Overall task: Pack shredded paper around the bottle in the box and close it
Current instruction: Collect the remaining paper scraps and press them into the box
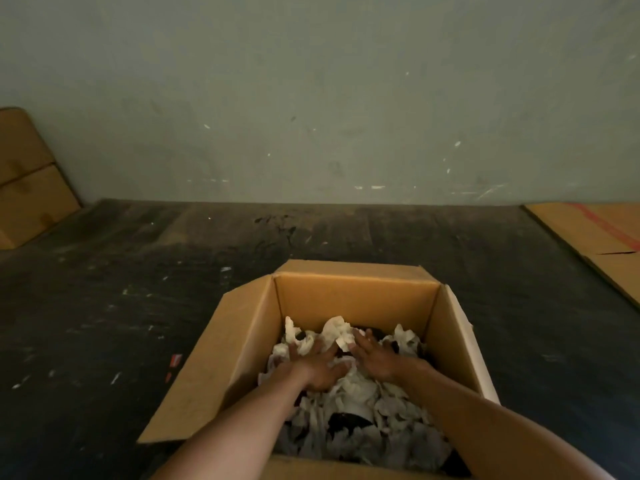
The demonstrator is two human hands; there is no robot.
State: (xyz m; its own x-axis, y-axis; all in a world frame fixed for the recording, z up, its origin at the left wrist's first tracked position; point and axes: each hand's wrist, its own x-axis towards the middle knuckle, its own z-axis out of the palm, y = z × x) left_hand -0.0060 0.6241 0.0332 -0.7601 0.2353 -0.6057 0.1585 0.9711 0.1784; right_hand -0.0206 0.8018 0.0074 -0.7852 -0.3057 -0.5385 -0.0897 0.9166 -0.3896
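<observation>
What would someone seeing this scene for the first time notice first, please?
The open brown cardboard box at lower centre, flaps spread, draws the eye, filled with crumpled white shredded paper. Both bare hands press flat on the paper, the left hand beside the right hand; no bottle is clearly visible. Flattened cardboard sheets lie on the dark scuffed floor at far right.
</observation>
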